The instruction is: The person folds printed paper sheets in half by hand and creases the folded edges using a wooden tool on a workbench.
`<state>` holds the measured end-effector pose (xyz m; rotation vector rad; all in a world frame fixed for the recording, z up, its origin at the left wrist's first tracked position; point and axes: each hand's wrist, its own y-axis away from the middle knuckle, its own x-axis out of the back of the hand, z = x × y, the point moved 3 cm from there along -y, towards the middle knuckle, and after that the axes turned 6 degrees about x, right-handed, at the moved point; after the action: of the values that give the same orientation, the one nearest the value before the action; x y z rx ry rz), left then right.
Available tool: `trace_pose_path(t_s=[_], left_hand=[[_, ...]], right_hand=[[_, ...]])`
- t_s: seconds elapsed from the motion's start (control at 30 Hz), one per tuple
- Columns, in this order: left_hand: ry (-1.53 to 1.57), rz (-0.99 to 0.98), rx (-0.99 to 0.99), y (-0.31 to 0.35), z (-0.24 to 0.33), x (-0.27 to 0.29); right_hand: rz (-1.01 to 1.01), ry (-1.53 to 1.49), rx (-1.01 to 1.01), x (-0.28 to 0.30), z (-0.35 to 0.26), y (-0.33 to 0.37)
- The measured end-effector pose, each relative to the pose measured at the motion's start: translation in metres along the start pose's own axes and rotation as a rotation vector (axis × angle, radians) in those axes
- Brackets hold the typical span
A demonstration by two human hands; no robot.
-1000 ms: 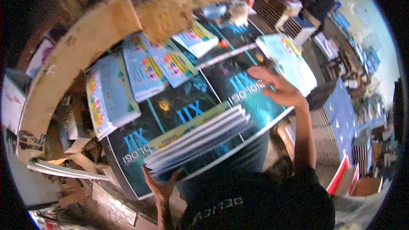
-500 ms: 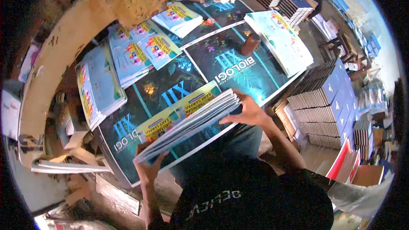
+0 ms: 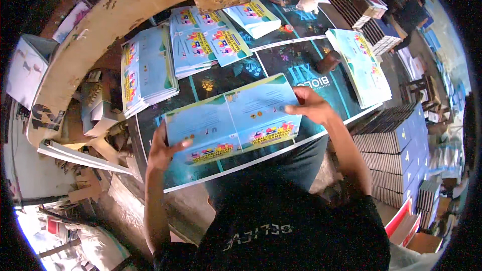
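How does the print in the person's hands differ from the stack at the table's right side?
The held print is gripped by the left hand and right hand; the right-side stack lies on the dark table covering. The held print's colourful band faces the person, whereas the right-side stack's runs along its right side. Both are mainly light blue.

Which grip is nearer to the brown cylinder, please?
Right. In the picture, the right grip is just below the brown cylinder; the left grip is far to its lower left.
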<state>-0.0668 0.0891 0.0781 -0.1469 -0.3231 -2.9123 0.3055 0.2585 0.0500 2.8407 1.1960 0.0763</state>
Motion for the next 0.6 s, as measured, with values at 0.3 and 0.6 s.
trace_pose_path(t_s=[0.3,0.6], left_hand=[[0.08,-0.258,0.265,-0.029,-0.03,0.011],[-0.602,-0.137,0.103,-0.024,-0.051,0.005]], right_hand=[[0.033,0.027,-0.122,-0.013,-0.009,-0.029],[0.286,0.377,0.183,-0.029,-0.001,-0.018]])
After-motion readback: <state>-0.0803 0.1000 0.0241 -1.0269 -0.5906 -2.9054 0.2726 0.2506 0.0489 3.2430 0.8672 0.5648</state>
